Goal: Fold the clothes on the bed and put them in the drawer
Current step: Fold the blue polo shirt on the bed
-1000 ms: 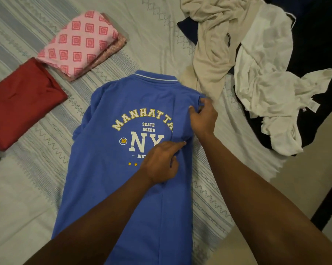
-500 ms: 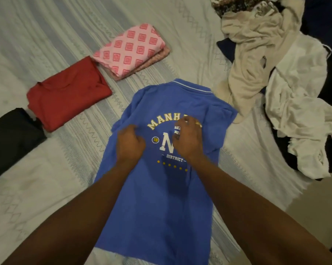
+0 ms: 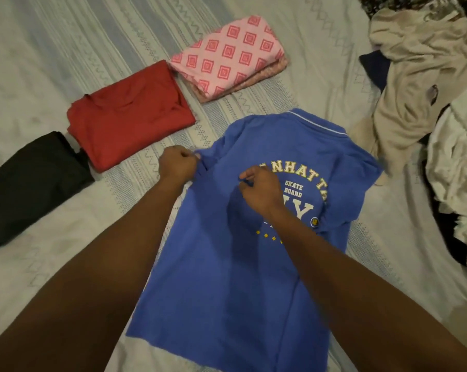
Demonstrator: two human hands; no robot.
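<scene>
A blue polo shirt [image 3: 227,277], printed with yellow and white lettering, lies spread flat on the bed [image 3: 65,36], which has a pale sheet woven with grey-blue bands. The shirt lies just in front of the person, in the middle of the view. Its long axis runs from the near edge of the bed away from the person, leaning a little to the right. The white-trimmed collar points to the far side and the hem lies nearest the person. The right end of the lettering is cut off at a fold in the cloth.

Both hands rest on the upper part of the shirt with fingers curled. The left hand [image 3: 177,163] pinches the cloth at the shirt's left edge, by the sleeve. The right hand [image 3: 259,187] pinches a small tuck of fabric just left of the print.

To the left of the shirt, three folded pieces lie in a diagonal row. A black folded garment [image 3: 31,186] is nearest, then a red folded garment [image 3: 127,116], then a pink diamond-patterned folded cloth [image 3: 227,57] farthest. On the right lies a loose heap with a beige garment [image 3: 415,76] and a white garment [image 3: 458,170].
</scene>
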